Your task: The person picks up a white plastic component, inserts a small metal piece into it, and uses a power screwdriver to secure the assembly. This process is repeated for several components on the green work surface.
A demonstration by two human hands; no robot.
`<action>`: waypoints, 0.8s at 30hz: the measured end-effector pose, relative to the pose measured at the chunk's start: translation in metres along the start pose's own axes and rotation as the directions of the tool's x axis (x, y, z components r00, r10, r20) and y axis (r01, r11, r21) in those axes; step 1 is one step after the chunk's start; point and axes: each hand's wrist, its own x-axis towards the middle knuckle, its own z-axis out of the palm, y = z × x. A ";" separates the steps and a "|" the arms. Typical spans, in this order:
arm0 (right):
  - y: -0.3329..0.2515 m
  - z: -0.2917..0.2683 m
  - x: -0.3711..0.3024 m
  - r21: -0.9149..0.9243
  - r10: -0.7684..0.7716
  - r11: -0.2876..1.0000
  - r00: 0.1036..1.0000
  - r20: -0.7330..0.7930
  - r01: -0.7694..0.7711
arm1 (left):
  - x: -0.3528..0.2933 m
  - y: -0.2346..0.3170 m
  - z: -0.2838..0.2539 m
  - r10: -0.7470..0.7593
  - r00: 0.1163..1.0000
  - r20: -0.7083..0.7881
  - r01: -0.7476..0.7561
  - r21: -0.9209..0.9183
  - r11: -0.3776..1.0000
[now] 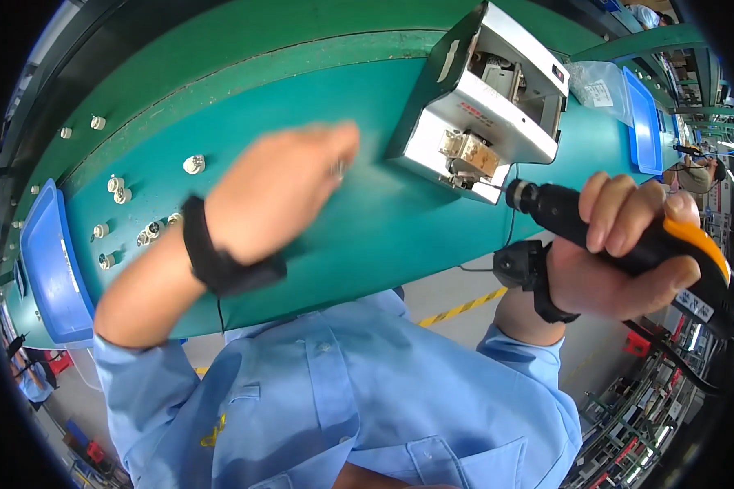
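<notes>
My right hand [620, 236] is wrapped round a black and orange electric screwdriver [559, 210]. Its bit end points left, close to the front of a white and black screw feeder [497, 106]; whether the bit touches it I cannot tell. My left hand [285, 183] is over the green mat, left of the feeder, and smeared by motion. Its fingers look closed, with a tiny shiny thing [338, 169] at them that is too blurred to name. Several small white round parts [194, 165] lie on the mat beyond and left of my left forearm.
A blue tray [53, 261] sits at the left end of the green bench [359, 90]. Another blue tray [643, 122] stands at the right, beside a clear plastic bag [597, 90]. A dark cable runs down from the screwdriver. Black bands circle both my wrists.
</notes>
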 end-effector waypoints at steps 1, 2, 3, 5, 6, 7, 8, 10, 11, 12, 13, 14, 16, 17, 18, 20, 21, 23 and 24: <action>0.006 0.002 0.000 0.014 0.002 1.000 1.000 0.009 -0.002 | -0.018 0.002 0.013 -0.010 0.999 0.035 0.010 0.016 1.000; 0.005 0.003 0.000 -0.006 0.018 1.000 1.000 0.002 -0.018 | -0.031 0.003 0.024 -0.001 0.997 0.081 -0.001 0.026 1.000; 0.008 0.005 0.000 -0.015 0.034 0.999 0.999 -0.002 -0.034 | -0.039 0.001 0.034 -0.005 0.997 0.080 0.002 0.027 1.000; 0.012 0.003 0.000 -0.024 0.054 0.998 0.998 -0.009 -0.054 | -0.052 -0.002 0.049 0.064 0.998 0.025 -0.064 -0.017 0.998; 0.013 0.001 0.001 0.002 0.068 0.998 0.996 0.063 -0.069 | -0.054 -0.002 0.053 0.098 0.995 -0.002 -0.098 -0.040 0.994; 0.013 -0.001 0.002 0.027 0.081 0.996 0.988 0.135 -0.085 | -0.058 -0.002 0.055 0.096 0.995 0.000 -0.096 -0.042 0.995; 0.014 -0.002 0.004 0.052 0.091 0.993 0.974 0.208 -0.104 | -0.060 -0.001 0.057 0.112 0.993 -0.046 -0.115 -0.064 0.991; 0.017 0.000 0.010 0.062 0.148 0.984 0.966 0.210 -0.164 | -0.065 0.000 0.059 0.136 0.980 -0.142 -0.152 -0.102 0.983; 0.019 0.001 0.015 0.070 0.202 0.973 0.956 0.212 -0.221 | -0.068 -0.001 0.062 0.129 0.981 -0.144 -0.144 -0.103 0.984; 0.019 0.002 0.020 0.073 0.257 0.958 0.944 0.209 -0.277 | -0.067 -0.003 0.066 0.139 0.978 -0.155 -0.155 -0.099 0.983; 0.019 0.002 0.025 0.072 0.263 0.957 0.942 0.208 -0.283 | -0.067 -0.005 0.070 0.147 0.975 -0.165 -0.165 -0.096 0.982; 0.018 0.003 0.030 0.041 0.311 0.947 0.942 0.126 -0.318 | -0.066 -0.007 0.072 0.155 0.972 -0.175 -0.173 -0.095 0.980; 0.026 0.006 0.036 0.010 0.403 0.915 0.915 -0.017 -0.403 | -0.065 -0.007 0.074 0.116 0.979 -0.170 -0.129 -0.066 0.989; 0.027 0.008 0.032 0.027 0.424 0.905 0.906 0.001 -0.424 | -0.068 -0.006 0.076 0.083 0.983 -0.161 -0.090 -0.038 0.995; 0.023 0.009 0.025 0.097 0.386 0.917 0.922 0.038 -0.388 | -0.071 -0.006 0.078 0.047 0.987 -0.151 -0.049 -0.009 0.999; 0.016 0.013 0.011 0.244 0.301 0.917 0.949 0.090 -0.314 | -0.069 -0.012 0.087 0.022 0.978 -0.205 -0.042 -0.093 0.995; 0.016 0.020 0.004 0.262 0.320 0.905 0.942 0.101 -0.335 | -0.069 -0.016 0.092 0.029 0.965 -0.261 -0.074 -0.165 0.983; 0.019 0.037 -0.008 0.265 0.281 0.908 0.941 0.190 -0.324 | -0.066 -0.021 0.094 0.028 0.948 -0.318 -0.107 -0.235 0.966; 0.020 0.047 -0.014 0.266 0.256 0.911 0.938 0.233 -0.315 | -0.067 -0.021 0.092 -0.034 0.960 -0.280 -0.058 -0.314 0.948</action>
